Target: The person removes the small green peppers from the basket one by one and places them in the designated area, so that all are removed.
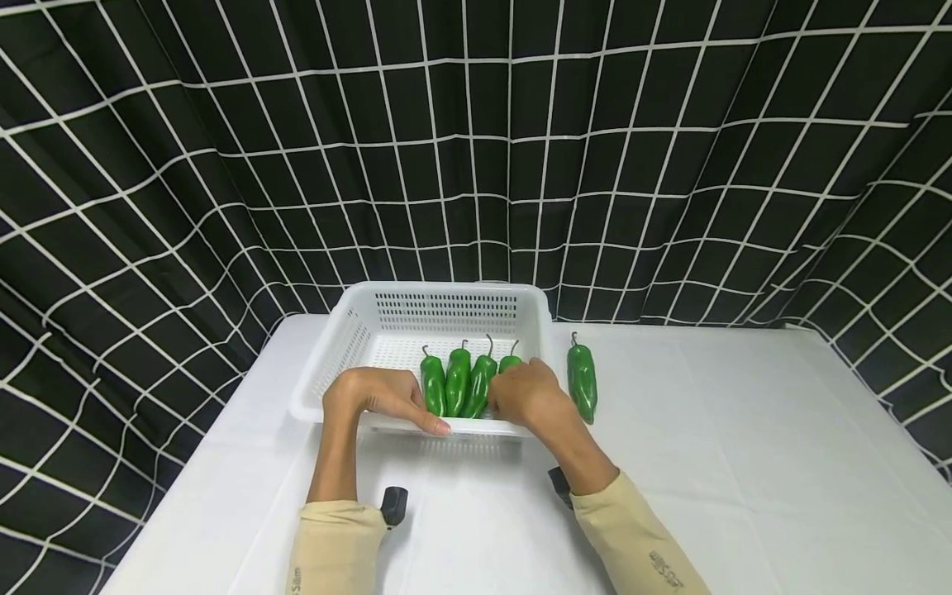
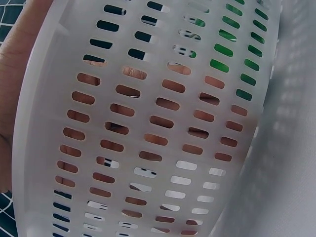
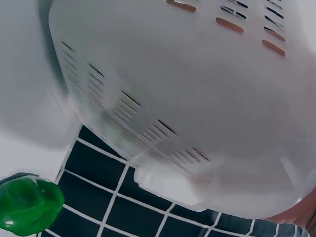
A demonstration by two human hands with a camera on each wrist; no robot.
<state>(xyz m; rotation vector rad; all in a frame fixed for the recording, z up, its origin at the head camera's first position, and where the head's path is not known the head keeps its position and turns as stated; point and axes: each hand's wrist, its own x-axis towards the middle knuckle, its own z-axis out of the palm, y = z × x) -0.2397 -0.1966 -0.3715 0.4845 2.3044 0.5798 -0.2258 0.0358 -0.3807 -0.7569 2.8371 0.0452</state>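
Note:
A white perforated plastic basket (image 1: 461, 426) stands on the table, with several green chili peppers (image 1: 459, 380) side by side inside, stems pointing away. My left hand (image 1: 383, 395) holds the near rim, its thumb along the rim and its fingers inside; they show through the slots in the left wrist view. Beside the row's right end, my right hand (image 1: 524, 392) reaches into the basket with curled fingers and grips the rightmost pepper (image 1: 509, 362), mostly covered by the hand. Its fingertips are hidden. The basket wall (image 3: 197, 98) fills most of the right wrist view.
One more green pepper (image 1: 583, 383) lies on the white-covered table (image 1: 729, 446), right of the basket. Behind and at both sides hangs a black curtain (image 1: 483, 182) with a white grid. A black wrist device (image 1: 394, 506) sits at the left sleeve.

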